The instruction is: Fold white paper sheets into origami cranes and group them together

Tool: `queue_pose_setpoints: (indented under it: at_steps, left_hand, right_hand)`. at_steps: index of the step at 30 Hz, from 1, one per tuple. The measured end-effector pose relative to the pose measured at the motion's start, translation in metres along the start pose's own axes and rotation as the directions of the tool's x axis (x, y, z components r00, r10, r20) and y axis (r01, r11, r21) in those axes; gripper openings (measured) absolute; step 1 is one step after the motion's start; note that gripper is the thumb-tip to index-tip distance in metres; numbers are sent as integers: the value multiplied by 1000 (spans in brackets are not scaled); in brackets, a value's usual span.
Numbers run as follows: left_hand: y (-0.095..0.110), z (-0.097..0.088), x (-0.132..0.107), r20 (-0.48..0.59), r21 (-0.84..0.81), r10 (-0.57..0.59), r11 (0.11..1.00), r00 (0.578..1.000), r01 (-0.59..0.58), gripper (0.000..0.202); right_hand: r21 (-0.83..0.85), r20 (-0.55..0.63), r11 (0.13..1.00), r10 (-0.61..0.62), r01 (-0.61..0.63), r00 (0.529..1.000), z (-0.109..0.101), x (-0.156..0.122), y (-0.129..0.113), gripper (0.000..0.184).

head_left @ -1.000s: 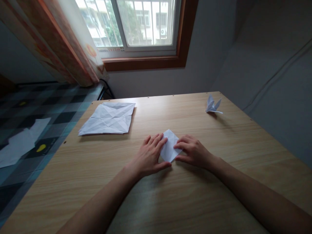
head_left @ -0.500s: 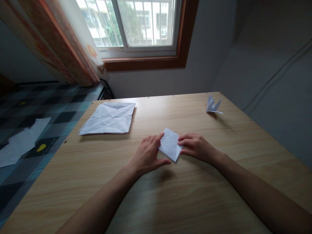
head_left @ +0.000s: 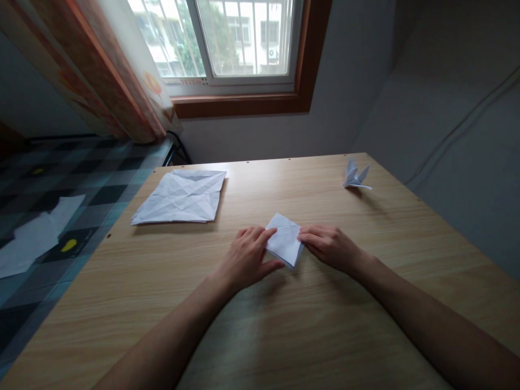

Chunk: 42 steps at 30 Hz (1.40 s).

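A small folded white paper (head_left: 284, 241), diamond-shaped, lies on the wooden table (head_left: 284, 325) between my hands. My left hand (head_left: 246, 257) grips its left edge, fingers curled on top and the thumb at the near corner. My right hand (head_left: 331, 246) pinches its right edge with the fingertips pressed together. The near corner of the paper looks slightly lifted off the table.
A creased, unfolded white sheet (head_left: 181, 197) lies at the table's back left. A finished folded paper crane (head_left: 354, 176) stands at the back right. Beyond the left edge is a checkered floor with loose paper (head_left: 36, 235). A window and curtain are behind.
Both hands drew a little closer on the folded paper, and its near corner shifted from flat on the table to slightly raised. The other items have not moved.
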<state>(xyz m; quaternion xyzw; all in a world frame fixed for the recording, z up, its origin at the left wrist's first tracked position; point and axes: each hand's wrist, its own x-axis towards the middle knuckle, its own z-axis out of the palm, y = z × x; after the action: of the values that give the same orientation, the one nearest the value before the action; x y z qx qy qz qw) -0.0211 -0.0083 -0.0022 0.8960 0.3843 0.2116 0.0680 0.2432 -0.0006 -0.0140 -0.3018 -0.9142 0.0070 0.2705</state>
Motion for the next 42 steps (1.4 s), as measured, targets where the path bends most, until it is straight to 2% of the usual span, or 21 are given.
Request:
queue_pose_setpoints:
  at_steps: [6, 12, 20, 22, 24, 26, 28, 29, 31, 34, 39, 42]
  left_hand:
    - [2, -1, 1, -19, 51, -6, 999, 1000, 7, 45]
    - [3, -1, 0, -76, 102, 26, 995, 997, -18, 11]
    - [4, -1, 1, -133, 93, 53, 995, 990, -40, 20]
    - [3, -1, 1, -141, 86, 50, 996, 989, -38, 21]
    - [3, 0, 0, -148, 86, 51, 996, 988, -39, 19]
    - [3, 0, 0, -152, 98, 55, 994, 987, -41, 18]
    - [4, 0, -1, -153, 127, 57, 991, 987, -38, 16]
    - [5, -1, -1, -154, 142, 58, 989, 986, -36, 16]
    - [6, -1, -1, -159, 172, 66, 984, 985, -38, 15]
    - [9, -2, 0, -177, 209, 99, 976, 979, -61, 16]
    - [12, -3, 0, -183, 285, 228, 943, 956, -170, 20]
    - [15, -4, -1, -173, 313, 285, 924, 943, -222, 16]
  right_hand:
    - [89, -57, 992, 98, -93, 994, 4, 1, -3, 16]
    - [209, -140, 966, 182, -151, 973, 2, 4, -7, 16]
    - [241, -150, 952, 231, -191, 961, 5, 4, -5, 12]
    - [238, -188, 954, 229, -182, 955, 4, 5, -7, 8]
    - [189, -284, 970, 203, -153, 937, 1, 6, -10, 7]
    - [85, -398, 990, 136, -111, 907, -3, 7, -17, 11]
    - [-8, -439, 999, 37, -45, 898, -5, 7, -25, 12]
    - [-30, -414, 1000, -12, -1, 910, -5, 7, -30, 11]
    - [-27, -284, 997, -76, 71, 956, -2, 8, -38, 12]
    - [-24, -94, 999, -49, 47, 994, 10, 12, -45, 16]
    - [-22, 94, 1000, 13, -10, 995, 26, 17, -41, 25]
    - [-23, 147, 1000, 21, -17, 989, 28, 17, -38, 28]
